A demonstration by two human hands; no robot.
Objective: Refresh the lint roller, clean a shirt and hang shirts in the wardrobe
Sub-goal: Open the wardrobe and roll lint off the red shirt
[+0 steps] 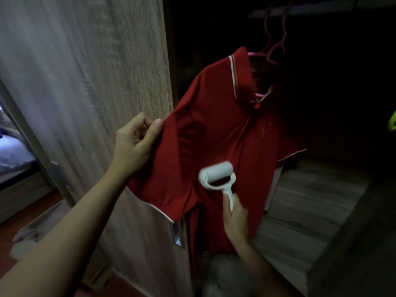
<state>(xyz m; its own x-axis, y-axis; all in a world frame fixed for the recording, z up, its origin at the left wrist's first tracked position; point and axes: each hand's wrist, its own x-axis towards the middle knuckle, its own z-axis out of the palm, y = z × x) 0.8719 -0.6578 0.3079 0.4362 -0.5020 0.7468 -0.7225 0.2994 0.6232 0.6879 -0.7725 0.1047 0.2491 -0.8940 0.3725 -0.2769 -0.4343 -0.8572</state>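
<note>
The right hand (234, 217) grips the handle of the one white plastic lint roller (218, 171), whose drum lies against the lower front of the one red polo shirt with a white-edged collar (214, 129). At the shirt's left edge, the left hand (135, 140) pinches the sleeve fabric, in front of the pale wood-grain wardrobe door (96, 61). Above the shirt's collar, pink plastic hanger hooks (276, 48), seemingly two, rise into the dark.
</note>
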